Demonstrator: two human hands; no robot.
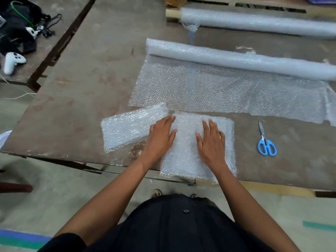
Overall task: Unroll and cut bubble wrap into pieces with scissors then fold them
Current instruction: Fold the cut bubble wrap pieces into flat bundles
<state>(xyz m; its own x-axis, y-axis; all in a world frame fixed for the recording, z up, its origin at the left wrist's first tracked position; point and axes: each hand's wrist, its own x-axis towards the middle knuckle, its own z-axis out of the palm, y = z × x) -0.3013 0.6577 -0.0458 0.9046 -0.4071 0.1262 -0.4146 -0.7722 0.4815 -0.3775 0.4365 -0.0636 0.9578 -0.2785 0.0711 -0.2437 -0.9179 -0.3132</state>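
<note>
A cut piece of bubble wrap (187, 157) lies at the table's near edge, its left part (127, 131) spread out to the side and slightly lifted. My left hand (161, 137) and my right hand (211, 140) press flat on it, fingers straight, side by side. Behind it a bubble wrap roll (236, 60) lies partly unrolled, with its loose sheet (218, 91) flat on the table. Blue-handled scissors (265, 140) lie shut on the table to the right of my right hand.
A second bubble wrap roll (254, 21) lies at the back. On a neighbouring table at the far left are a white controller (12, 61) and black gear (20, 28). The brown table (87, 88) ends at a near edge just under the cut piece.
</note>
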